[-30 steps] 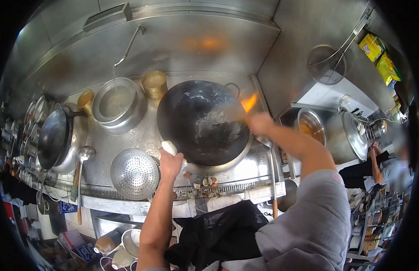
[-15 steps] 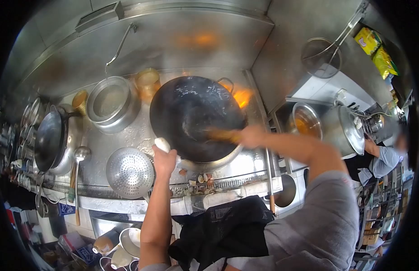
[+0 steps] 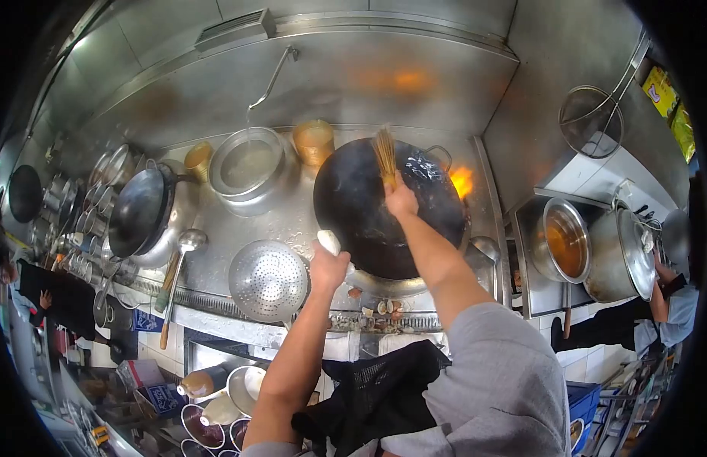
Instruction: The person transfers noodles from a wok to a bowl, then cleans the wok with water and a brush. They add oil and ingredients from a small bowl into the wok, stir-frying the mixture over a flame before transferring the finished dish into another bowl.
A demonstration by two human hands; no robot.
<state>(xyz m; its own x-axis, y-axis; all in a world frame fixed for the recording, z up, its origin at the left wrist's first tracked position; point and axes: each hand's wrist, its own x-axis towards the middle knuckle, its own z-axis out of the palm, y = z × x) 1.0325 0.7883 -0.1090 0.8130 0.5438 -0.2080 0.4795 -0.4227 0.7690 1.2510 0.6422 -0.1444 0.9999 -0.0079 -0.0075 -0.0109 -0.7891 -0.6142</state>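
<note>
A large black wok [image 3: 361,228] sits tilted on the burner, with flames [image 3: 462,182] at its far right edge. My left hand [image 3: 330,268] is closed at the wok's near left rim, around a white cloth [image 3: 328,242]; the grip beneath the cloth is hidden. A bamboo wok brush [image 3: 385,154] is in my closed right hand [image 3: 401,199], its bristles pointing up over the wok's far left part. Just left of my left hand lies a perforated strainer [image 3: 268,280] on the steel stove top.
Left of the wok stand a metal pot [image 3: 251,164] under a running tap [image 3: 275,78] and a yellowish container [image 3: 314,142]. A long-handled ladle [image 3: 192,240] lies farther left. At right are a bowl of orange liquid [image 3: 567,242], a lidded pot [image 3: 609,251] and another person [image 3: 670,305].
My right hand has swept the brush from the wok's near right side to its far left. My left hand keeps its place at the rim. The whole view has shifted, moving the scene rightward.
</note>
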